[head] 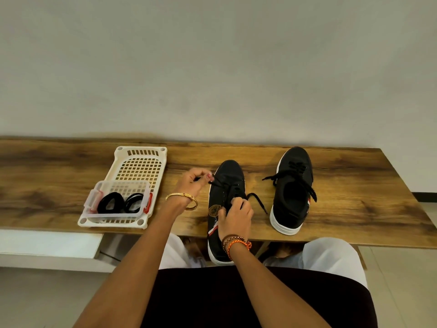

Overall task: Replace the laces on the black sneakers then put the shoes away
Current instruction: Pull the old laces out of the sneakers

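Two black sneakers with white soles lie on a wooden table (343, 209). The near sneaker (227, 183) points away from me, its heel over the table's front edge. My left hand (192, 185) pinches one end of its black lace (218, 184), pulled out taut to the left of the shoe. My right hand (236, 217) grips the shoe's tongue area, fingers curled around it. The lace's other end (259, 202) trails loose to the right. The second sneaker (292, 192) stands farther right, its lace loosened and hanging over the sides.
A cream plastic basket (139, 166) sits on the table's left part. On its near end rests a small clear box (118, 202) with red clips, holding coiled black laces (120, 202). A plain wall stands behind the table. My lap fills the bottom.
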